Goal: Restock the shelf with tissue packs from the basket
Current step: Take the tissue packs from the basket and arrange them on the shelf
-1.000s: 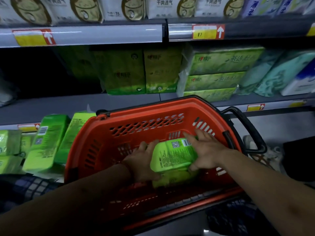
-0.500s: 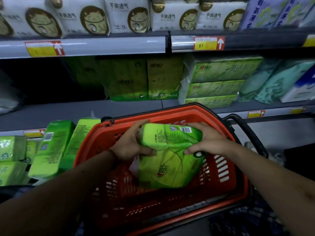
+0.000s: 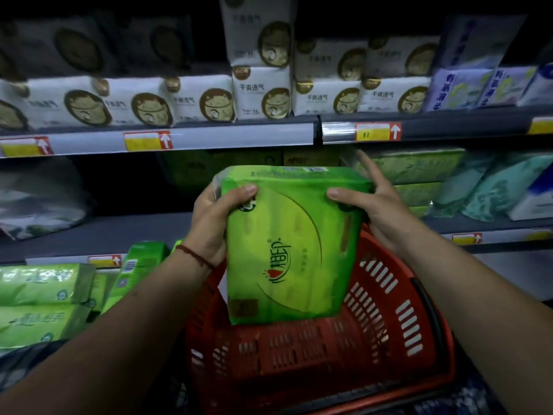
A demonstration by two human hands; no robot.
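A large green tissue pack hangs upright in front of the middle shelf, above the red basket. My left hand grips its upper left corner, thumb across the front. My right hand holds the upper right corner, thumb on the front and fingers spread behind. The visible part of the basket's inside holds nothing. Behind the pack, more green packs are stacked on the middle shelf at the right.
White packs fill the top shelf. Teal and blue packs sit at the middle shelf's right end, a clear-wrapped bundle at its left. Green packs lie on the lowest shelf at left. A dark gap shows in the middle shelf's left half.
Both hands have lifted the green pack out of the basket and raised it to the level of the middle shelf. My view has tilted upward.
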